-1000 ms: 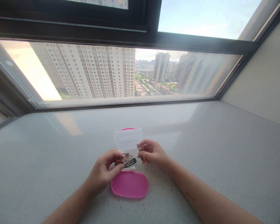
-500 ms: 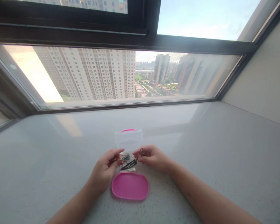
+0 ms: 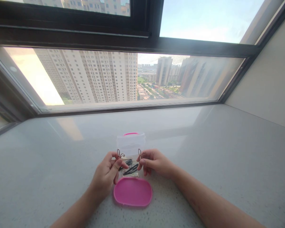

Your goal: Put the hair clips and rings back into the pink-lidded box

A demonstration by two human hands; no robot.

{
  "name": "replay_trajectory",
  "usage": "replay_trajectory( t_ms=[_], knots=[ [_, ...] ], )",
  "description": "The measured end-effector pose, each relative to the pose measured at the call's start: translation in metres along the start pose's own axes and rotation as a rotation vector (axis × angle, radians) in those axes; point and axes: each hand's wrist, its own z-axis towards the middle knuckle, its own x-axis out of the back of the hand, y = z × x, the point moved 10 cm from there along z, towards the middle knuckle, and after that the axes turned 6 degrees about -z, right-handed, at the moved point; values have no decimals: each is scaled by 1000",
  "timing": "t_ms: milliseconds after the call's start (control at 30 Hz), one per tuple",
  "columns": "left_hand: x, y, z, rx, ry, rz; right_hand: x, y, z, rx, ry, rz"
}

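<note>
A brown, looped bow-shaped hair clip is pinched in my left hand, with its loops standing above the fingertips. A similar brown bow hair clip sits between the thumb and fingers of my right hand. The two clips are held apart at about the same height. Below and between my hands lie black hair clips and pale metallic clips. My fingers hide part of this group. Just nearer to me is a pink oval lid or tray, close to the left fingertips.
A clear plastic box with a pink handle stands behind my hands. Everything rests on a pale speckled sill. A dark-framed window runs along the back, and a white wall bounds the right.
My left hand has turned its clip so the bow loops now point up. The right hand's clip has also tilted more upright, uncovering the black clip lying below.
</note>
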Motion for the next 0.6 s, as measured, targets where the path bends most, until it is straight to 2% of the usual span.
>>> replay_trajectory(
  t_ms=[100,300,600],
  knots=[
    [-5,-4,3,67,-47,-107,-2,1,0,-18,-14,14],
    [-8,-16,8,168,-103,-171,0,2,1,-7,-13,-10],
    [-12,-21,7,246,-227,-345,-2,-3,-2,0,-33,-110]
  ],
)
